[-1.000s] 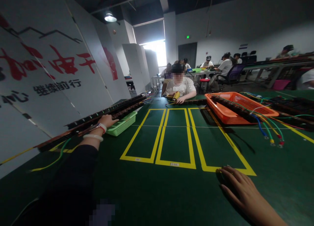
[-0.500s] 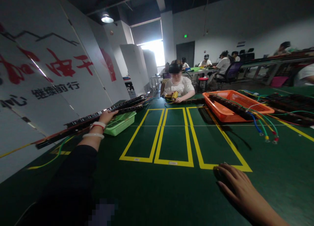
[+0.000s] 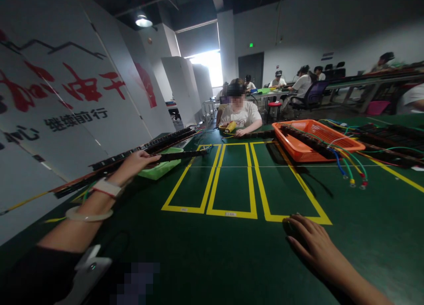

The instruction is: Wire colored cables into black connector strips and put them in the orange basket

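My left hand (image 3: 136, 162) is closed on a long dark wired strip (image 3: 183, 154), which reaches to the right over the green basket (image 3: 163, 169) and ends in thin wires. Its other end is hidden behind my hand and forearm. Close beyond lie more black strips (image 3: 115, 159), with a yellow cable (image 3: 24, 202) trailing off to the left. On the green table (image 3: 228, 252) my right hand (image 3: 309, 238) rests palm down with nothing in it, fingers stretched out by the lower edge of the right-hand yellow taped frame (image 3: 298, 218).
An orange basket (image 3: 300, 157) stands at the right, with a dark wired strip (image 3: 308, 141) across it and coloured leads hanging over the table. More strips (image 3: 391, 139) lie at far right. Opposite sits a person (image 3: 241, 115) with a yellow tool (image 3: 229, 127).
My left hand has lifted a dark strip away from the others and swung it right over the green basket. My right hand remains flat on the table, nearly unmoved.
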The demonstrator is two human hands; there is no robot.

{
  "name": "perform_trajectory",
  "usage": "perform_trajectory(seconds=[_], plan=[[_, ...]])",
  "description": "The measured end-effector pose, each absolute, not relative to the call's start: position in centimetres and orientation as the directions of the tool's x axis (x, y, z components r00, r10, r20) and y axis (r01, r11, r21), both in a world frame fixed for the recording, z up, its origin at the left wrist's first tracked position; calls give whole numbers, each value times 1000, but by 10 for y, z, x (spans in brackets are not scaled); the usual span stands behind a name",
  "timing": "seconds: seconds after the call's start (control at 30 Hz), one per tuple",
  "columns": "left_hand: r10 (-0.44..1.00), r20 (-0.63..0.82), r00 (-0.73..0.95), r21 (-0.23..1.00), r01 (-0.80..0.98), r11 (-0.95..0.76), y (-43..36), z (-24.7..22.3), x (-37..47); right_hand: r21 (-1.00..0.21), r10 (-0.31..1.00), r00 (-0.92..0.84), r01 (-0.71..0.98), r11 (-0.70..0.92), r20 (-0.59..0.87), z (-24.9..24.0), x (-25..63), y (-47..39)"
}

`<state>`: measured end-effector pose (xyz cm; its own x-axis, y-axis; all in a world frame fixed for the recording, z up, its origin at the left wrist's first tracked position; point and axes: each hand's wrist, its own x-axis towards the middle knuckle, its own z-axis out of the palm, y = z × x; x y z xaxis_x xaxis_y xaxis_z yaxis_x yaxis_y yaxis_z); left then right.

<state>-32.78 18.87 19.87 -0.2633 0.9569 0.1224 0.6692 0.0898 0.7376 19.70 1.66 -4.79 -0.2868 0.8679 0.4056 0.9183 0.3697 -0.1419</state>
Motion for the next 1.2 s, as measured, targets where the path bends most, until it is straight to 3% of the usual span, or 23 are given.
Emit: perform_trajectory(seconds=[0.1, 0.33, 0.47, 0.67, 0.87, 1.2], plan=[[983, 13, -184, 757, 644, 111, 138, 207, -324, -169, 866, -280, 911, 376, 414, -47, 196, 18], [992, 7, 123, 556, 825, -106, 50, 190, -344, -207, 810, -252, 888, 412, 530, -35, 195, 19], [948, 15, 317, 335, 892, -303, 32, 159, -351, -195, 788, -270, 878, 437, 554, -31, 196, 19], [913, 85, 400, 186, 894, -408, 3, 120, -341, -142, 760, -330, 865, 481, 560, -31, 197, 32], [866, 125, 484, 123, 859, -497, -16, 112, -347, -10, 769, -459, 856, 516, 445, -16, 200, 85], [917, 31, 398, 149, 905, -398, 11, 111, -362, 26, 764, -632, 772, 635, 134, 23, 191, 133]])
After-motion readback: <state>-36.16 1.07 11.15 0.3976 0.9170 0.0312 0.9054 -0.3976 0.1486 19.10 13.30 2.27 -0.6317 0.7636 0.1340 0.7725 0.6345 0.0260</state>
